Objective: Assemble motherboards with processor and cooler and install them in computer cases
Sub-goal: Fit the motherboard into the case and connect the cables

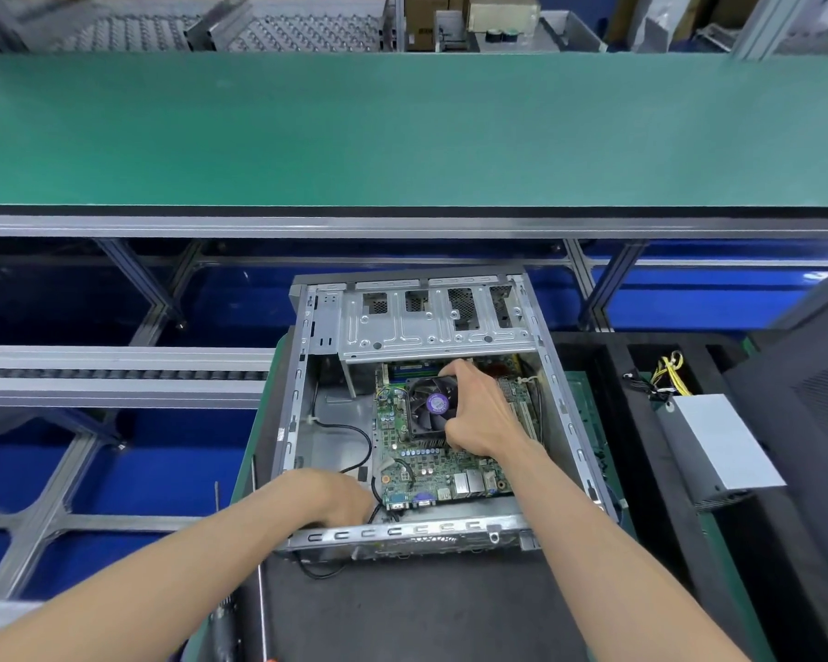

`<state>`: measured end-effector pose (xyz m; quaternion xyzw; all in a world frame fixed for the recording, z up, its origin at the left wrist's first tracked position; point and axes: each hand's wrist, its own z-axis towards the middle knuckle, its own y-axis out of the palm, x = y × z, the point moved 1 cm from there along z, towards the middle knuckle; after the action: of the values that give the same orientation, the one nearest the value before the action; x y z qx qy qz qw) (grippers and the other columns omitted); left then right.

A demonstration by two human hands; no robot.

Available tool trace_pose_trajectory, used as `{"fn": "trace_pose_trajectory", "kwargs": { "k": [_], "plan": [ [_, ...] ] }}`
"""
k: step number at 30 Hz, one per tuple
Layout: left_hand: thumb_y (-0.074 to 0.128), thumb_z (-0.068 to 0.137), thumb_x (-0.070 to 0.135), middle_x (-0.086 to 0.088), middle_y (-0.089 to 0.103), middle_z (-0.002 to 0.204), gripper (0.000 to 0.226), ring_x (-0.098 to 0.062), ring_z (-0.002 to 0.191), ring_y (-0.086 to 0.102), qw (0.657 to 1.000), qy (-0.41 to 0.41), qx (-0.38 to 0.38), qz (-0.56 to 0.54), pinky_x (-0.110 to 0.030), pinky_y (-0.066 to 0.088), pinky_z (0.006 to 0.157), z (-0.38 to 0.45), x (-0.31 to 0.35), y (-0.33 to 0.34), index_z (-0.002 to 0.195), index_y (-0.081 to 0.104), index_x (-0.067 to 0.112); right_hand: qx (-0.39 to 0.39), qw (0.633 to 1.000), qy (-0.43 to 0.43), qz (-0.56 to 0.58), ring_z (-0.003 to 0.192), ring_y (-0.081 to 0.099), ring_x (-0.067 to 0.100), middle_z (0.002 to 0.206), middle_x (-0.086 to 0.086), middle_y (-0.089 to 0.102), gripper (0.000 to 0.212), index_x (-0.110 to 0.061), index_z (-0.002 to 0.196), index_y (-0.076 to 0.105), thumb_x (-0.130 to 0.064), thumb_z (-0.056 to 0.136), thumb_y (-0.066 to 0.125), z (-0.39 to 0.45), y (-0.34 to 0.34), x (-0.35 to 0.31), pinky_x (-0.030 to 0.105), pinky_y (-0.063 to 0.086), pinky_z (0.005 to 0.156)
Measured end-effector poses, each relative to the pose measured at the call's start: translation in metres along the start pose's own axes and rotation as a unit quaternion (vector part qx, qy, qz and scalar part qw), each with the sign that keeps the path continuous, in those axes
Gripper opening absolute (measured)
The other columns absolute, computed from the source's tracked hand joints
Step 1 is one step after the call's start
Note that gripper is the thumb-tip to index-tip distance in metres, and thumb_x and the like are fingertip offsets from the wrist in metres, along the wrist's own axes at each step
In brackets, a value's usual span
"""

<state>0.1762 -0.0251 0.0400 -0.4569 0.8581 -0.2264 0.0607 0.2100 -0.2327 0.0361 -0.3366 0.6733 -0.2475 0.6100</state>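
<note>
Two hands inside open computer case (307, 375), head view. Motherboard (431, 465) lies flat on the case floor, right of centre, ports toward near wall. Right hand (479, 413) grips the cooler (429, 408), fingers on its far edge, thumb at its near right corner. Left hand (340, 499) sits at near left inside corner by black cable (354, 430); fingers hidden, grip cannot be told. Grey power supply (718, 451) rests well right of case

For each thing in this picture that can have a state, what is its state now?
Computer case: side open, lying flat.
Motherboard: inside the case, cooler mounted.
Cooler fan: gripped by the right hand.
Left hand: inside the case near corner; fingers hidden.
Power supply: outside the case, unconnected.
</note>
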Motion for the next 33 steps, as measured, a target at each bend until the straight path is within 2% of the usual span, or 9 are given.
{"fn": "trace_pose_trajectory", "kwargs": {
  "k": [6, 10, 14, 16, 21, 24, 27, 29, 33],
  "plan": [
    [0.043, 0.107, 0.032, -0.004, 0.052, 0.092, 0.035, -0.019, 0.076, 0.045, 0.993, -0.033, 0.023, -0.113, -0.033, 0.039, 0.073, 0.007, 0.001, 0.002, 0.105, 0.062, 0.003, -0.003, 1.000, 0.003, 0.005, 0.098, 0.052, 0.018, 0.111, -0.002, 0.053, 0.068, -0.016, 0.118, 0.049, -0.001, 0.056, 0.072, -0.001, 0.000, 0.000, 0.022, 0.042, 0.069],
    [0.045, 0.100, 0.024, 0.000, 0.050, 0.076, 0.023, -0.015, 0.064, 0.044, 0.991, -0.088, 0.063, -0.078, -0.027, 0.035, 0.056, 0.006, -0.002, 0.003, 0.083, 0.055, 0.011, -0.007, 1.000, 0.003, -0.001, 0.098, 0.052, 0.017, 0.115, 0.001, 0.056, 0.067, -0.017, 0.118, 0.048, -0.002, 0.057, 0.072, 0.000, 0.001, 0.000, 0.020, 0.040, 0.066],
    [0.047, 0.095, 0.030, -0.004, 0.067, 0.102, 0.027, -0.028, 0.095, 0.066, 0.957, -0.207, 0.203, -0.013, -0.031, 0.042, 0.069, -0.002, 0.002, 0.000, 0.104, 0.067, 0.015, -0.008, 1.000, 0.010, -0.005, 0.098, 0.053, 0.018, 0.110, -0.005, 0.051, 0.070, -0.017, 0.120, 0.049, -0.001, 0.056, 0.072, 0.000, 0.000, -0.001, 0.016, 0.037, 0.061],
    [0.047, 0.094, 0.034, -0.003, 0.065, 0.090, 0.023, -0.028, 0.090, 0.067, 0.931, -0.230, 0.283, -0.023, -0.031, 0.042, 0.069, -0.005, 0.007, -0.001, 0.086, 0.062, 0.018, -0.009, 1.000, 0.010, -0.004, 0.097, 0.053, 0.018, 0.108, -0.006, 0.050, 0.071, -0.017, 0.120, 0.049, -0.001, 0.056, 0.072, 0.000, 0.001, 0.000, 0.012, 0.034, 0.059],
    [0.038, 0.088, 0.040, 0.004, 0.046, 0.056, 0.037, -0.016, 0.054, 0.045, 0.877, -0.116, 0.456, -0.092, -0.040, 0.043, 0.081, -0.020, 0.003, -0.007, 0.057, 0.036, 0.020, -0.006, 1.000, 0.005, -0.005, 0.096, 0.050, 0.016, 0.108, -0.005, 0.050, 0.069, -0.015, 0.121, 0.049, -0.002, 0.057, 0.071, 0.000, 0.001, 0.001, 0.013, 0.033, 0.060],
    [0.037, 0.078, 0.041, 0.009, 0.050, 0.070, 0.030, -0.013, 0.082, 0.044, 0.846, 0.018, 0.497, -0.191, -0.037, 0.038, 0.081, -0.030, -0.005, -0.013, 0.055, 0.034, 0.021, -0.006, 1.000, 0.008, -0.005, 0.096, 0.050, 0.017, 0.107, -0.005, 0.049, 0.068, -0.014, 0.121, 0.050, -0.001, 0.058, 0.073, -0.001, 0.000, 0.000, 0.021, 0.038, 0.068],
    [0.053, 0.080, 0.032, 0.008, 0.049, 0.126, 0.024, -0.011, 0.116, 0.034, 0.817, 0.033, 0.525, -0.238, -0.038, 0.034, 0.098, -0.030, -0.011, -0.019, 0.060, 0.042, 0.023, -0.010, 1.000, 0.006, -0.006, 0.096, 0.051, 0.018, 0.108, -0.003, 0.051, 0.068, -0.014, 0.120, 0.050, 0.000, 0.058, 0.074, -0.001, 0.000, -0.001, 0.016, 0.035, 0.061],
    [0.060, 0.081, 0.014, -0.003, 0.040, 0.136, 0.009, -0.020, 0.118, 0.040, 0.792, -0.025, 0.568, -0.224, -0.036, 0.039, 0.100, -0.028, -0.012, -0.021, 0.077, 0.054, 0.017, -0.012, 1.000, 0.007, -0.005, 0.095, 0.051, 0.018, 0.109, -0.003, 0.051, 0.069, -0.014, 0.120, 0.049, 0.001, 0.058, 0.075, -0.001, -0.001, -0.002, 0.011, 0.031, 0.058],
    [0.067, 0.068, -0.009, -0.016, 0.039, 0.141, 0.082, -0.033, 0.125, 0.040, 0.824, -0.102, 0.556, -0.026, -0.040, 0.045, 0.097, -0.010, -0.005, -0.018, 0.144, 0.039, 0.001, -0.016, 1.000, 0.008, -0.005, 0.097, 0.052, 0.018, 0.110, -0.003, 0.051, 0.070, -0.015, 0.120, 0.049, 0.000, 0.057, 0.074, -0.002, -0.001, -0.004, 0.011, 0.032, 0.059]
  ]
}}
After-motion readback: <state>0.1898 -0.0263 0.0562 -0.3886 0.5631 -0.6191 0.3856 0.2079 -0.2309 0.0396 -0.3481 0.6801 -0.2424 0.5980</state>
